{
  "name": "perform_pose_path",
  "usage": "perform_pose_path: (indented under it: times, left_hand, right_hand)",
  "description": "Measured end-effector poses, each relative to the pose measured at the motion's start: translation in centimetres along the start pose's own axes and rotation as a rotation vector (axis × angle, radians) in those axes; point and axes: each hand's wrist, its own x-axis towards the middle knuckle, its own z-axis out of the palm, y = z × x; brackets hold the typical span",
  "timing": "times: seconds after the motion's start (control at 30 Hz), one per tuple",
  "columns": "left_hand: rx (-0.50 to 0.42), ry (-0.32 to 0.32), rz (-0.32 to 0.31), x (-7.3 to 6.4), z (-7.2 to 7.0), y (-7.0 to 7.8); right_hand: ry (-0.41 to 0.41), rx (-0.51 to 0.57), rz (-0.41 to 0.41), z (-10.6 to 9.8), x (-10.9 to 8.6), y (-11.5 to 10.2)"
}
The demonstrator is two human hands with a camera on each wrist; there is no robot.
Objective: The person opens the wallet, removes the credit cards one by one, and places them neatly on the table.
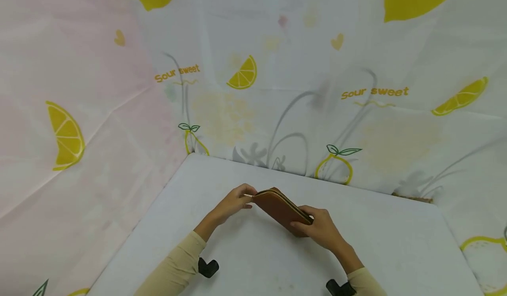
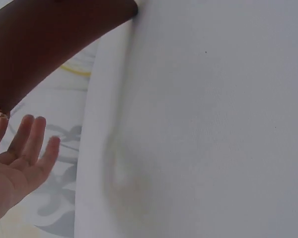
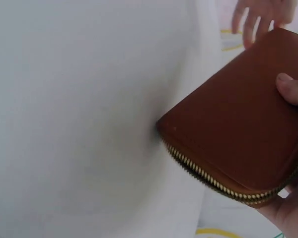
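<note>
A brown zip-around wallet (image 1: pixel 279 210) is held tilted above the white table, its gold-toothed zipper (image 3: pixel 208 178) running along the edge. My right hand (image 1: pixel 322 228) grips the wallet's right end, the thumb (image 3: pixel 292 90) lying on the brown face and the fingers behind. At the other end my left hand (image 1: pixel 234 202) pinches the small zipper pull (image 2: pixel 3 115) between thumb and index finger. The other left fingers (image 2: pixel 35 139) are spread away from the wallet. One lower corner of the wallet is close to the tabletop in the right wrist view; whether it touches I cannot tell.
The white table (image 1: pixel 245 265) stands against a lemon-printed cloth (image 1: pixel 269 124) at the back and left. Black wrist-worn pieces show beside the left sleeve (image 1: pixel 174 263) and the right sleeve (image 1: pixel 366 283). A brownish strip (image 1: pixel 412 198) lies at the table's back right edge.
</note>
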Motion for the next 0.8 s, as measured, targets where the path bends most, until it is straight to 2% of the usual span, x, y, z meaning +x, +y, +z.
perform_pose_path:
  times: [0.07,0.13,0.2,0.3,0.37,0.53,0.67,0.8]
  left_hand:
    - [0.074,-0.040,0.028,-0.3,-0.2,0.0]
    - [0.129,-0.095,0.067,-0.4,-0.2,0.0]
    - [0.163,-0.157,0.093,-0.5,0.0,-0.2]
    - [0.199,-0.217,0.118,-0.4,0.6,-0.6]
    - [0.216,-0.229,0.122,-0.4,1.0,-0.9]
    - [0.229,-0.199,0.122,-0.1,1.7,-1.2]
    - [0.243,-0.183,0.125,-0.1,1.8,-1.1]
    - [0.263,-0.187,0.173,-0.1,1.8,-1.1]
  right_hand:
    - [0.002,-0.050,-0.028,0.0,0.0,-0.2]
    - [0.002,-0.145,-0.062,0.0,0.0,-0.4]
    - [-0.010,-0.236,-0.085,0.0,0.0,-0.5]
    - [-0.051,-0.301,-0.102,0.3,-0.2,-0.3]
    - [-0.067,-0.286,-0.099,0.4,-0.3,-0.1]
    - [-0.067,-0.197,-0.081,0.3,-0.7,0.2]
    - [-0.062,-0.107,0.012,-0.4,-1.4,0.7]
    - [-0.043,-0.033,0.070,-1.1,-2.1,1.4]
